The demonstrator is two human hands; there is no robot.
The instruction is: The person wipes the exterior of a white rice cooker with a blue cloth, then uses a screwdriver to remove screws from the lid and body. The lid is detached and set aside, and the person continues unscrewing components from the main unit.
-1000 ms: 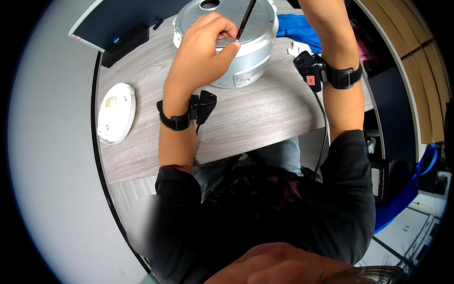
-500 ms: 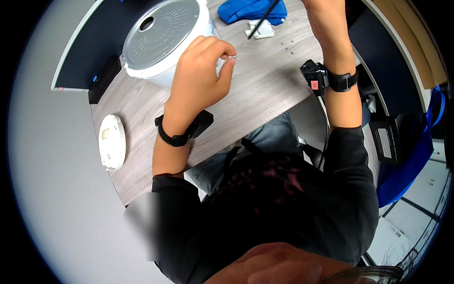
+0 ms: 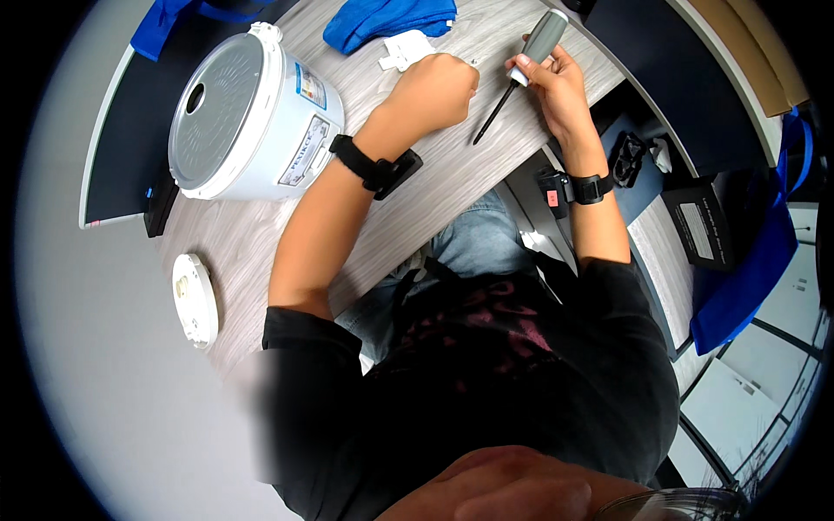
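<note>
My right hand (image 3: pixel 560 82) grips a screwdriver (image 3: pixel 521 71) with a grey handle and a black shaft; the tip points down-left toward the wooden table (image 3: pixel 452 187). My left hand (image 3: pixel 434 91) is closed in a fist just left of the shaft, fingers pinched together; whether it holds a small part I cannot tell. A white rice cooker (image 3: pixel 248 108) with a grey round lid stands on the table to the left of my left forearm. Both wrists wear black bands with small devices.
A blue cloth (image 3: pixel 387 19) and a small white piece (image 3: pixel 404 48) lie beyond my left hand. A white round disc (image 3: pixel 195 300) sits near the table's left front edge. A dark flat board (image 3: pixel 117 122) lies behind the cooker. Blue fabric (image 3: pixel 747 260) hangs at the right.
My left hand has left the cooker's lid and moved right, closed, onto the table. My right hand brought the screwdriver down beside it. The view shifted, so the cooker now lies further left.
</note>
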